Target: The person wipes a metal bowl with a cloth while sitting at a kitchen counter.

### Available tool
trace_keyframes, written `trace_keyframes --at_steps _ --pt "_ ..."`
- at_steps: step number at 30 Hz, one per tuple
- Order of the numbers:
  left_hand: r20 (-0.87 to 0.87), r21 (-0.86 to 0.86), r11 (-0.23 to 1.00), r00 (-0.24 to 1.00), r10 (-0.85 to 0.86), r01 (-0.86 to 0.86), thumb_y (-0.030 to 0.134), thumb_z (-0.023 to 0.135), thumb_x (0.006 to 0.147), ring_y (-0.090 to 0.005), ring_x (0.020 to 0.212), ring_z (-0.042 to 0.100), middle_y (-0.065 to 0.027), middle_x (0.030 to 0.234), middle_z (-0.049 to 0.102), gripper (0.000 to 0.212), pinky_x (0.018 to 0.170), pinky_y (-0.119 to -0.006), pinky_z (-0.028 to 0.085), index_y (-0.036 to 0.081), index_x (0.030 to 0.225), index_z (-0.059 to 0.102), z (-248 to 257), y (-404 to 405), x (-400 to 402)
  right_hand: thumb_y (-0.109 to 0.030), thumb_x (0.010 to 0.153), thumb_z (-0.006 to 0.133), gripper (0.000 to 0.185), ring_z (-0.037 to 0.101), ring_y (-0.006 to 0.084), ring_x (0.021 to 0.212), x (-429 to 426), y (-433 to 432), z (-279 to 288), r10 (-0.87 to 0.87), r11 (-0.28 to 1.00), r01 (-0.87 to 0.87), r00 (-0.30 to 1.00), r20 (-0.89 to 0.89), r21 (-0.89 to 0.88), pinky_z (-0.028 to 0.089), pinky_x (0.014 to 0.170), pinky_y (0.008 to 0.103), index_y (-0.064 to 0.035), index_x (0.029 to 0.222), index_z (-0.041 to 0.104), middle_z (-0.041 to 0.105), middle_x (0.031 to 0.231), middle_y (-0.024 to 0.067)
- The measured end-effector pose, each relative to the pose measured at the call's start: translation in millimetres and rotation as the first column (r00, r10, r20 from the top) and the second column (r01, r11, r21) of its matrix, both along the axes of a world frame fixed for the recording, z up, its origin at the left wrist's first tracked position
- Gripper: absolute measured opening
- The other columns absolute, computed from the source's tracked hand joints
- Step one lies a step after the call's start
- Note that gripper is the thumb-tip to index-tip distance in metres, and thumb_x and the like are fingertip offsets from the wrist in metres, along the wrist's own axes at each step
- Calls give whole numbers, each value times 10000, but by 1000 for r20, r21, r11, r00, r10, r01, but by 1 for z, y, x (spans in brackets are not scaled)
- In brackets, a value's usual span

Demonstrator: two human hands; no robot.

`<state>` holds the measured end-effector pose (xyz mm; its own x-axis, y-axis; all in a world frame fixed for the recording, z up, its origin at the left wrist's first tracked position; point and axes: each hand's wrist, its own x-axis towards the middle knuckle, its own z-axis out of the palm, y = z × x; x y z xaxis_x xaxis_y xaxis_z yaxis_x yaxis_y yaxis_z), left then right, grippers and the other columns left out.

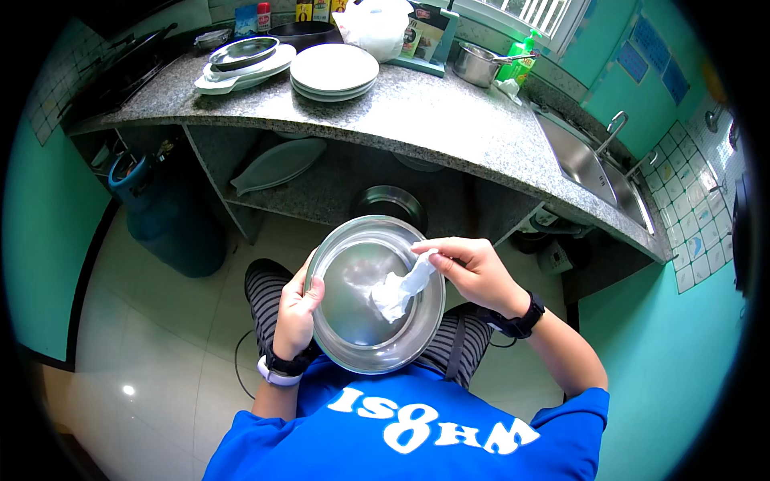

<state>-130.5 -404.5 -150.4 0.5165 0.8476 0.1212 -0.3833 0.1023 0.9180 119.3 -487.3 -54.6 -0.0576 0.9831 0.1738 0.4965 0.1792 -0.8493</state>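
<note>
A round stainless steel basin (361, 294) rests tilted over the person's lap, its inside facing up. My left hand (299, 306) grips the basin's left rim, thumb over the edge and fingers hidden beneath it. Above the right part of the basin, my right hand (466, 264) pinches a crumpled white tissue (397, 294) between thumb and fingers. The tissue's lower end hangs down over the basin's bottom; whether it touches the metal is hard to tell.
Ahead runs a granite counter (421, 120) bearing stacked white plates (334, 67), lidded dishes (243, 60), a small saucepan (475, 63) and a green pump bottle (518, 63). A steel sink (577, 153) lies right. Another metal bowl (391, 201) sits below; a blue gas cylinder (171, 222) stands left.
</note>
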Motion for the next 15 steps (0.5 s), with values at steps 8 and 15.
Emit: trace_keyframes --at_steps 8,15 --pt "85 -82 995 995 -51 58 178 476 966 -184 1177 490 -124 1296 519 467 1015 -296 357 -29 1373 376 -2 0 -1 -28 836 616 99 643 225 705 -4 -4 29 -160 894 -73 871 465 443 520 632 292 -20 930 648 662 806 118" --pt "56 -37 998 997 -53 55 213 499 955 -187 1156 508 -125 1289 522 501 994 -302 382 -21 1378 369 0 -1 2 -169 924 572 165 536 138 525 -27 -13 35 97 983 -116 986 136 139 409 491 244 -15 939 629 572 647 85"
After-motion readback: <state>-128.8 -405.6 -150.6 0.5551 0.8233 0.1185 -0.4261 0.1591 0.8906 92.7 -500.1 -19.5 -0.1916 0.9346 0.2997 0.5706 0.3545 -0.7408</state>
